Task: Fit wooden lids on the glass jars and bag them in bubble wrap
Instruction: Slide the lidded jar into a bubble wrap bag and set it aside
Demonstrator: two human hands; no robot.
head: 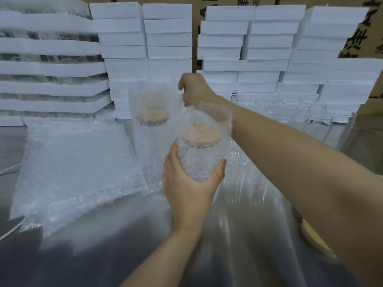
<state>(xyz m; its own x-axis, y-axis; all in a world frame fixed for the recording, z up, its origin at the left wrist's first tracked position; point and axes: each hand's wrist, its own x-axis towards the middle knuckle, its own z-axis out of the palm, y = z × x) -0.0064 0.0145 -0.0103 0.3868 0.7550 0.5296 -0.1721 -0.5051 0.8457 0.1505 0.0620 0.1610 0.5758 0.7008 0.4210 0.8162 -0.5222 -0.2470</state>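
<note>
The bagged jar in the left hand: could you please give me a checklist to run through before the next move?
1. Wooden lid on the held jar: ok, seated in the mouth.
2. Left hand grip: ok, fingers and thumb curl round the jar's lower half.
3. Bubble wrap bag covers the jar: ok, it rises past the lid, top open.
4. Right hand grasp: cannot tell, blurred near the rear bagged jar.
5. Clearance from the bare glass alongside: cannot tell.
</note>
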